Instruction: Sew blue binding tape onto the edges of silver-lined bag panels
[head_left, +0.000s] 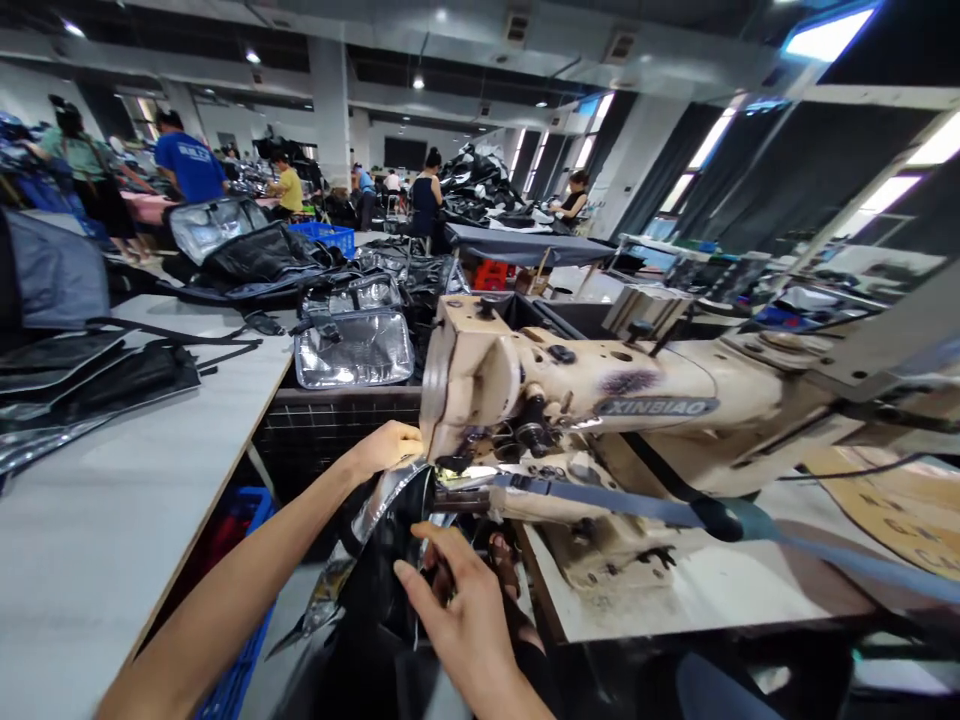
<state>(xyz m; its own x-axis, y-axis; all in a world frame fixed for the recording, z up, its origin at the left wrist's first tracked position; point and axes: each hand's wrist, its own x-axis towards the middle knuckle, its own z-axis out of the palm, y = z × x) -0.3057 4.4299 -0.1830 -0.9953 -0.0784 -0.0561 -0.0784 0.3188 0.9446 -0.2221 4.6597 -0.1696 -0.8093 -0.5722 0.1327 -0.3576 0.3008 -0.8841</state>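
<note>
A cream-coloured XINBIAO sewing machine (600, 400) stands on its work table, its head facing left. A black fabric piece with a silver foil lining (382, 560) bunches up under the machine's needle area. My left hand (386, 448) pinches the foil edge of that piece right beside the presser foot. Lower down, my right hand (457, 600) presses its fingers and thumb into the black fabric. The needle and foot are partly hidden by the fabric and my left hand.
A blue strap (622, 500) crosses in front of the machine. To the left are a long white table (127, 470) with black and silver pieces, a dark mesh bin (330, 430) and a blue crate (240, 540). Co-workers stand at tables farther back.
</note>
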